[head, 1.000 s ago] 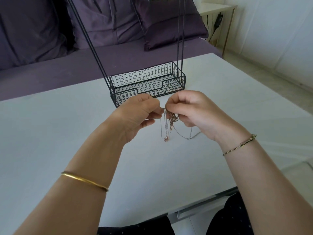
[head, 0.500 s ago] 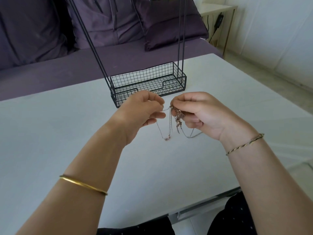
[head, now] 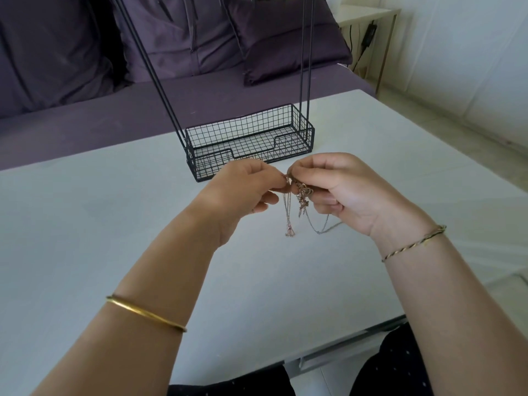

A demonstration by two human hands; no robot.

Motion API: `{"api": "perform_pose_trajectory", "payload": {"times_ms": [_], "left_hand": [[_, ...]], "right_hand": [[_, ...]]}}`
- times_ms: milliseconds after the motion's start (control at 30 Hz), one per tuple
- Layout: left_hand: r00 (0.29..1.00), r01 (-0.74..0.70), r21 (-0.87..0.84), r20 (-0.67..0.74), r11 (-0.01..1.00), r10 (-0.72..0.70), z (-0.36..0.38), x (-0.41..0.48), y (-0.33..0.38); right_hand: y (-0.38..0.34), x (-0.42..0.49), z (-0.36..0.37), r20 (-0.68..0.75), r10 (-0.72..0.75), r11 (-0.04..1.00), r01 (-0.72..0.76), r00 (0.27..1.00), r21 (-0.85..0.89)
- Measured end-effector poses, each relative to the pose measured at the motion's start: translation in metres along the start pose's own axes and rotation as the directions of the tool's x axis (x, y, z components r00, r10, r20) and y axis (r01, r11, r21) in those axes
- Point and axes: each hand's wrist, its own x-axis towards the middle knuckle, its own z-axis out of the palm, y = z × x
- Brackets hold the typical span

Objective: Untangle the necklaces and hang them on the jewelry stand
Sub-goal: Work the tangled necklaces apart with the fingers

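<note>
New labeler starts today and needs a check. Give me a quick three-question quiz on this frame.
1. True or false: only the left hand pinches the tangled necklaces.
2. The jewelry stand is: A) on the table, beyond the hands; B) on a shelf; C) in the person's lap.
3. Which wrist wears the plain gold bangle?
Key: 1 false, the right hand pinches them too; 2 A; 3 the left.
</note>
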Motion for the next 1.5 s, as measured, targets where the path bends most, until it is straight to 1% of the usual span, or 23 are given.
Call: {"api": "perform_pose_trajectory", "payload": {"times_ms": [200,300,433,500,567,667,767,933,1067,1267,1400,1500], "left_hand": [[0.996,0.093,-0.096,-0.008,0.991,-0.094,-0.001,0.000,0.001],[0.990,0.140,-0.139,0.002,0.980,-0.141,-0.001,-0.001,0.003],[0.986,0.166,-0.144,0.022,0.975,-0.165,0.000,-0.002,0.004],[0.986,0.165,-0.143,0.020,0.976,-0.163,0.000,-0.002,0.003],[0.989,0.146,-0.138,0.010,0.980,-0.146,-0.001,-0.002,0.003],[0.995,0.075,-0.091,-0.064,0.993,-0.081,-0.003,-0.001,0.002],[0.988,-0.011,-0.013,-0.154,1.000,0.009,-0.004,-0.002,0.002],[0.967,-0.147,0.150,-0.187,0.978,0.174,0.002,-0.007,0.008],[0.940,-0.203,0.286,-0.211,0.936,0.269,0.005,-0.009,0.010],[0.894,-0.246,0.463,-0.232,0.852,0.384,0.011,-0.010,0.010],[0.852,-0.275,0.616,-0.199,0.738,0.484,0.014,-0.008,0.008],[0.821,-0.297,0.697,-0.164,0.653,0.547,0.016,-0.006,0.006]], "right_hand": [[0.001,-0.001,0.000,0.012,-0.068,0.995,0.068,0.998,-0.067],[0.001,-0.001,0.000,0.017,-0.106,0.980,0.108,0.994,-0.165],[-0.001,-0.002,0.002,0.016,-0.135,0.955,0.135,0.991,-0.263],[-0.001,-0.002,0.004,-0.002,-0.127,0.955,0.122,0.992,-0.270],[-0.001,-0.001,0.004,-0.021,-0.098,0.972,0.091,0.995,-0.218],[-0.002,-0.001,0.003,-0.035,-0.032,0.989,0.027,0.999,-0.142],[-0.003,-0.003,0.001,-0.024,-0.006,0.993,0.003,1.000,-0.118],[-0.003,-0.002,0.001,-0.039,-0.005,0.996,0.001,0.999,-0.091],[-0.003,-0.001,0.001,-0.072,-0.001,0.998,-0.004,0.997,-0.066],[0.000,0.000,0.003,-0.100,0.015,0.998,-0.021,0.995,-0.054],[0.001,0.001,0.002,-0.089,0.013,0.998,-0.019,0.996,-0.063],[0.002,0.001,0.001,-0.104,0.020,0.998,-0.027,0.994,-0.063]]}}
